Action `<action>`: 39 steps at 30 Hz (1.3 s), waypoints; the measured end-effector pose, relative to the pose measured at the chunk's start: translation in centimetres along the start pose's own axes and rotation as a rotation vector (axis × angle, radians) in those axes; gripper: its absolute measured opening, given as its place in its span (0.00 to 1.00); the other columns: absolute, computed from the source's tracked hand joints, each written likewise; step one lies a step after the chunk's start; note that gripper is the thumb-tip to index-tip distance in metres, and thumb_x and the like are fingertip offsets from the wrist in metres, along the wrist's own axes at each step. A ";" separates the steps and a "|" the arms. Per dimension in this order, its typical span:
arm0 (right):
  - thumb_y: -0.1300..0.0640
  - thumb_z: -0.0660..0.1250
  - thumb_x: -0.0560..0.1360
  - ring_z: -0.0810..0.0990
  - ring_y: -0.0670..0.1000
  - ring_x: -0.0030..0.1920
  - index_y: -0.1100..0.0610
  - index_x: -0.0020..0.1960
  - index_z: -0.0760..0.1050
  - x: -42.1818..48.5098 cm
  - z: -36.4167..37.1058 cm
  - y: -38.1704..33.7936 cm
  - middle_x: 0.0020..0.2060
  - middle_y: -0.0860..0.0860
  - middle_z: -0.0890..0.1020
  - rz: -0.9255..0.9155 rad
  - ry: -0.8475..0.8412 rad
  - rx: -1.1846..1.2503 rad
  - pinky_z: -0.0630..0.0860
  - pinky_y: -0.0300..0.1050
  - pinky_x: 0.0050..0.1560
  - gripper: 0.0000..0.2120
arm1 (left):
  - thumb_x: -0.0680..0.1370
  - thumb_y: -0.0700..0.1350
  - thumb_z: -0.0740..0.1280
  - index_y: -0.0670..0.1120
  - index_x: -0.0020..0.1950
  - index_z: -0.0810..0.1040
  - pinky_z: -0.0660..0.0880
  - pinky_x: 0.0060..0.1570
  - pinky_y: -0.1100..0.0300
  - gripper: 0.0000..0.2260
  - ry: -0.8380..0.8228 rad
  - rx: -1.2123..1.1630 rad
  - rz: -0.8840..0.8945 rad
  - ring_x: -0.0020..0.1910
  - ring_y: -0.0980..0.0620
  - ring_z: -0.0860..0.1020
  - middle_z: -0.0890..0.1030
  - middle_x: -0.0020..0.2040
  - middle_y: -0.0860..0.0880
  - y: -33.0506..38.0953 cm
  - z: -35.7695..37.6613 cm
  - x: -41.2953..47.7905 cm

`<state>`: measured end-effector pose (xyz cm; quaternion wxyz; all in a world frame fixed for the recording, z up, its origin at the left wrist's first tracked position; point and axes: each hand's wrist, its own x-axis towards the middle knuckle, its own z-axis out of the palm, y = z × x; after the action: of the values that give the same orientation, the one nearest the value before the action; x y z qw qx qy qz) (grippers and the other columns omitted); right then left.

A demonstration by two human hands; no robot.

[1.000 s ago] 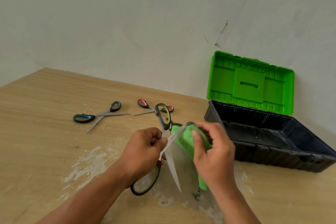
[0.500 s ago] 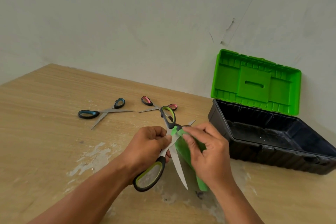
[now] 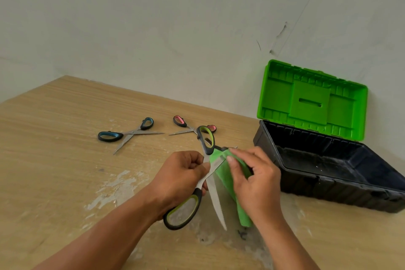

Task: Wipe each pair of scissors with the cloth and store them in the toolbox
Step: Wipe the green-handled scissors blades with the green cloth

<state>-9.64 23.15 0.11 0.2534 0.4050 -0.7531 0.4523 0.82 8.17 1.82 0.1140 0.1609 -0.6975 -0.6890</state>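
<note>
My left hand (image 3: 183, 174) grips a large pair of scissors with black and lime handles (image 3: 215, 200) near the pivot, blades spread wide. My right hand (image 3: 255, 178) pinches a green cloth (image 3: 223, 171) around the upper blade, whose tip pokes out past the cloth. The other blade points down toward me. On the table behind lie a blue-handled pair of scissors (image 3: 129, 134) and a pink-handled pair (image 3: 188, 127), both spread apart. The toolbox (image 3: 324, 182) stands at the right with its green lid (image 3: 311, 98) raised against the wall; its black tub looks bare inside.
The wooden table (image 3: 54, 160) has worn, whitish patches under and left of my hands. A plain wall runs behind the table and the toolbox.
My right hand has slid the cloth back along the upper blade toward the pivot. The view has shifted slightly; the scissors on the table have not moved.
</note>
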 end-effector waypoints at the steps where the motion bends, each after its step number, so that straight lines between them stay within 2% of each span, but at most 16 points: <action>1: 0.63 0.75 0.74 0.80 0.43 0.41 0.58 0.57 0.85 -0.3 0.2 -0.4 0.42 0.48 0.81 -0.020 -0.028 0.001 0.78 0.33 0.40 0.11 | 0.82 0.38 0.64 0.31 0.46 0.76 0.76 0.28 0.62 0.11 0.003 0.030 0.011 0.26 0.53 0.79 0.78 0.33 0.38 -0.1 0.0 0.0; 3: 0.64 0.75 0.74 0.79 0.42 0.40 0.58 0.57 0.85 -1.0 0.4 -0.9 0.41 0.48 0.81 -0.061 -0.114 0.028 0.76 0.31 0.39 0.11 | 0.82 0.39 0.64 0.29 0.48 0.74 0.77 0.28 0.62 0.11 0.008 0.068 0.028 0.27 0.52 0.80 0.77 0.36 0.38 -0.3 -0.3 -0.2; 7: 0.61 0.75 0.75 0.80 0.42 0.41 0.57 0.56 0.85 0.3 0.2 0.3 0.41 0.49 0.80 0.043 0.033 -0.022 0.77 0.33 0.41 0.10 | 0.82 0.39 0.64 0.30 0.47 0.74 0.80 0.31 0.60 0.11 0.019 0.153 0.072 0.27 0.52 0.79 0.78 0.35 0.36 -0.1 -0.1 -0.3; 11: 0.64 0.75 0.74 0.77 0.40 0.39 0.59 0.55 0.85 -1.3 0.5 -1.3 0.39 0.46 0.78 -0.023 -0.088 0.001 0.72 0.27 0.37 0.10 | 0.81 0.40 0.64 0.33 0.45 0.75 0.80 0.31 0.59 0.10 0.027 0.209 0.099 0.28 0.52 0.80 0.78 0.35 0.35 0.0 -0.1 -0.6; 14: 0.63 0.75 0.75 0.78 0.39 0.40 0.56 0.54 0.86 -0.2 0.5 -0.3 0.39 0.45 0.78 0.046 0.001 -0.035 0.73 0.27 0.40 0.09 | 0.81 0.40 0.65 0.33 0.45 0.75 0.83 0.34 0.52 0.10 0.042 0.244 0.115 0.28 0.51 0.81 0.78 0.34 0.34 0.0 -0.1 -0.5; 17: 0.63 0.74 0.75 0.78 0.40 0.39 0.58 0.54 0.86 -0.4 0.4 -0.8 0.40 0.48 0.79 0.014 0.018 -0.059 0.72 0.25 0.40 0.09 | 0.81 0.40 0.65 0.33 0.44 0.75 0.82 0.35 0.51 0.11 0.050 0.253 0.120 0.28 0.53 0.81 0.78 0.31 0.40 0.0 0.2 -0.7; 20: 0.63 0.75 0.75 0.78 0.40 0.40 0.58 0.55 0.85 -0.8 0.4 -1.0 0.40 0.47 0.79 0.011 -0.072 -0.029 0.72 0.24 0.39 0.10 | 0.81 0.40 0.65 0.33 0.44 0.75 0.81 0.32 0.57 0.11 0.073 0.278 0.126 0.27 0.53 0.81 0.77 0.32 0.39 -0.1 0.0 -0.5; 23: 0.64 0.74 0.75 0.82 0.45 0.42 0.58 0.53 0.86 0.5 -0.2 0.9 0.41 0.49 0.81 0.181 0.083 -0.099 0.71 0.23 0.45 0.07 | 0.81 0.39 0.65 0.33 0.44 0.77 0.76 0.28 0.64 0.10 0.071 0.297 0.115 0.28 0.53 0.82 0.81 0.35 0.34 -0.4 0.0 0.0; 25: 0.63 0.73 0.76 0.82 0.45 0.44 0.58 0.53 0.85 0.6 -0.9 1.0 0.43 0.50 0.81 0.170 0.147 -0.094 0.75 0.30 0.48 0.06 | 0.81 0.39 0.65 0.32 0.45 0.77 0.75 0.27 0.65 0.11 0.075 0.275 0.101 0.28 0.53 0.82 0.80 0.37 0.30 -0.5 0.1 0.1; 27: 0.60 0.72 0.77 0.79 0.42 0.45 0.58 0.54 0.84 -0.3 -1.0 -0.1 0.44 0.49 0.80 0.049 0.050 -0.026 0.76 0.33 0.45 0.06 | 0.81 0.40 0.65 0.33 0.45 0.77 0.74 0.26 0.65 0.11 0.078 0.236 0.081 0.28 0.52 0.80 0.80 0.38 0.29 -0.6 0.0 0.3; 30: 0.58 0.72 0.78 0.79 0.45 0.44 0.56 0.57 0.85 -1.4 0.1 -1.4 0.44 0.49 0.79 -0.070 -0.189 0.067 0.80 0.38 0.41 0.09 | 0.81 0.39 0.66 0.32 0.44 0.77 0.71 0.24 0.65 0.10 0.081 0.176 0.064 0.29 0.47 0.75 0.77 0.38 0.26 -0.7 -0.3 0.5; 33: 0.61 0.73 0.77 0.80 0.45 0.44 0.55 0.57 0.86 -1.2 1.0 -1.3 0.43 0.49 0.79 -0.054 -0.181 0.079 0.79 0.36 0.42 0.10 | 0.81 0.38 0.65 0.29 0.45 0.74 0.73 0.25 0.65 0.11 0.068 0.088 0.052 0.29 0.48 0.75 0.76 0.34 0.31 -0.6 -0.4 0.4; 35: 0.63 0.74 0.76 0.79 0.43 0.42 0.56 0.56 0.86 -0.9 1.1 -1.2 0.41 0.49 0.78 -0.033 -0.127 0.066 0.76 0.31 0.42 0.10 | 0.81 0.36 0.64 0.30 0.43 0.73 0.75 0.27 0.66 0.11 0.047 0.039 0.048 0.25 0.54 0.76 0.75 0.33 0.37 -0.3 -0.4 0.1; 37: 0.63 0.75 0.75 0.78 0.42 0.41 0.57 0.55 0.86 -0.6 1.1 -0.8 0.40 0.49 0.78 0.003 -0.074 0.044 0.75 0.29 0.43 0.10 | 0.82 0.37 0.63 0.34 0.40 0.74 0.76 0.28 0.64 0.11 0.030 0.049 0.065 0.24 0.56 0.76 0.74 0.31 0.39 -0.1 -0.2 -0.2; 39: 0.63 0.75 0.75 0.79 0.42 0.42 0.57 0.55 0.86 -0.3 1.0 -0.2 0.41 0.47 0.79 0.072 -0.024 0.027 0.75 0.30 0.44 0.10 | 0.82 0.38 0.64 0.34 0.41 0.75 0.78 0.29 0.60 0.11 0.029 0.099 0.081 0.25 0.54 0.77 0.76 0.29 0.42 -0.2 -0.1 -0.3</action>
<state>-9.35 22.36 -0.47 0.2224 0.3866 -0.7639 0.4664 1.16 8.14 1.66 0.1438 0.1481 -0.7347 -0.6462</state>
